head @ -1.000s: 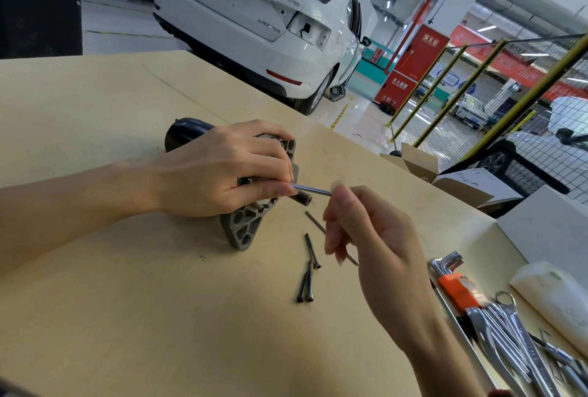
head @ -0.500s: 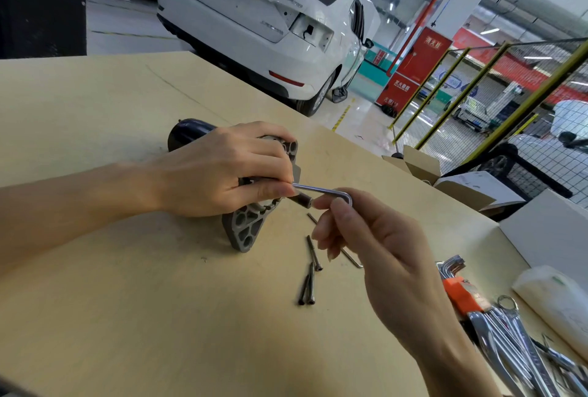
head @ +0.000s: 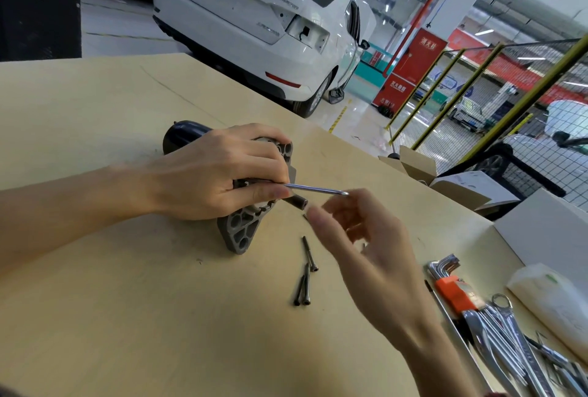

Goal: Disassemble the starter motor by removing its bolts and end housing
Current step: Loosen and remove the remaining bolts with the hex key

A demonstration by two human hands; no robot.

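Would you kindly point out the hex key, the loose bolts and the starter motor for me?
hex key (head: 315, 189): head view, middle of its bare shaft.
loose bolts (head: 306, 282): head view, shanks lying on the table.
starter motor (head: 240, 231): head view, grey end housing flange.

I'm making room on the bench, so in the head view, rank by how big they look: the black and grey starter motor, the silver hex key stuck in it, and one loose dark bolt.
1. Black and grey starter motor, partly hidden by the left hand.
2. Silver hex key.
3. Loose dark bolt, similar in length to the key's visible part, so that order is unsure.
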